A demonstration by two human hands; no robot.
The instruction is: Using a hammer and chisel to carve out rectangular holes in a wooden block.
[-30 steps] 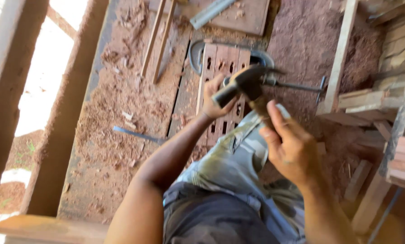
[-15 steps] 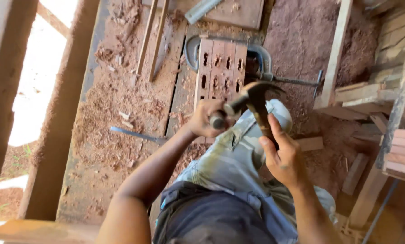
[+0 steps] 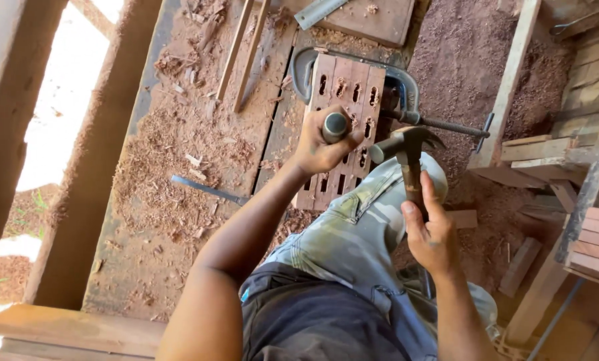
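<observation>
My left hand [image 3: 319,147] grips a chisel [image 3: 335,125] with a round metal-capped end, held upright over a wooden board [image 3: 343,120] with several rows of cut mortise slots. My right hand [image 3: 433,234] holds the wooden handle of a claw hammer [image 3: 406,147], whose metal head hangs just right of the chisel's top, a small gap between them. The board lies on a sawdust-covered workbench [image 3: 179,187] and is held by a metal C-clamp [image 3: 406,93]. My knee in light trousers [image 3: 373,214] rests against the board's near end.
A flat metal blade [image 3: 209,190] lies in the shavings left of the board. Thin wooden strips [image 3: 242,53] lie at the back. A second board [image 3: 373,20] with a metal bar sits at the top. Stacked timber [image 3: 593,241] and a wooden frame stand at the right.
The hammer has swung down and back from the chisel. It now sits lower, right of the chisel's cap. My left hand with the chisel has stayed on the slotted board.
</observation>
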